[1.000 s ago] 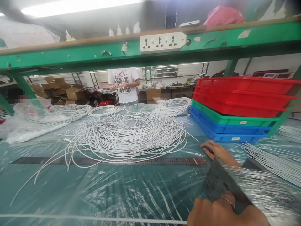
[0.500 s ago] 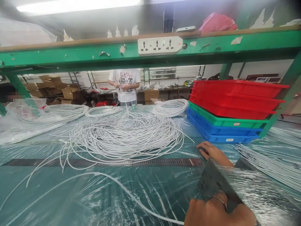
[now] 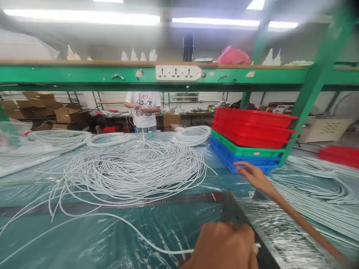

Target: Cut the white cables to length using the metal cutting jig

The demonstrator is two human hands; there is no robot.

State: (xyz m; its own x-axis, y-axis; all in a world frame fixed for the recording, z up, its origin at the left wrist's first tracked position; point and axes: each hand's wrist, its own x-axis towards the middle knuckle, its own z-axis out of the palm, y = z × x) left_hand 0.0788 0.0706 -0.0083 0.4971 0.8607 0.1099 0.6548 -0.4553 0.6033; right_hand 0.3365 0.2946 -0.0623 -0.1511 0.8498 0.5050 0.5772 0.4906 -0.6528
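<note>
My left hand [image 3: 224, 246], closed, is at the bottom of the view against a dark metal plate [image 3: 234, 207]. A white cable [image 3: 157, 244] runs into this fist from the left, and a short white tip shows at its right side. My right hand [image 3: 255, 179] is farther forward, beyond the plate, its fingers stretched out to the left in front of the blue trays [image 3: 234, 160]. I see nothing in it. To the left lies a big loose heap of white cable [image 3: 134, 172].
A steel ruler [image 3: 182, 200] lies along the table before the heap. Red trays [image 3: 252, 125] are stacked on a green one [image 3: 246, 149]. Cut cables [image 3: 314, 209] lie at right. A power strip [image 3: 178, 73] is fixed to the green beam. Another person [image 3: 144, 110] stands behind the table.
The view has tilted up and shifted right. My right hand has risen off the tabletop area, with more forearm showing. My left hand has turned and moved left, still with the cable.
</note>
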